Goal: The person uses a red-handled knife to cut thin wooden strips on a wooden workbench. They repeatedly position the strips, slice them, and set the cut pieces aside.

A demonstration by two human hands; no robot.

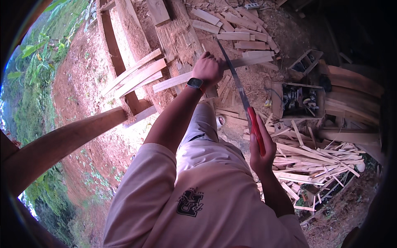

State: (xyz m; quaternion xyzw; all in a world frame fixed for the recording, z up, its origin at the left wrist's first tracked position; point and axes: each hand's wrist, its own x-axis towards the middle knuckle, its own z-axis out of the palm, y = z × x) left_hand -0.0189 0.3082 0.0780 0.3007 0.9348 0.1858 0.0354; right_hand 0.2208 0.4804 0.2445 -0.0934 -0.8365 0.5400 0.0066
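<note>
My right hand (263,145) is closed round the red handle of a hand saw (239,85). The saw's long, narrow blade points away from me and crosses a pale wooden board (253,60) just right of my left hand. With curled fingers, my left hand (208,69) grips that board and presses it down on the rough wooden bench (178,39). The board's left end shows beside my wrist, and its right end sticks out past the blade. My left fingertips are partly hidden, as is where the saw teeth meet the wood.
Several cut wood pieces (248,36) lie beyond the board, and longer strips (138,76) rest at left. Scrap wood (314,163) is heaped at right, below an open box of tools (301,101). A thick beam (78,134) juts in from the left.
</note>
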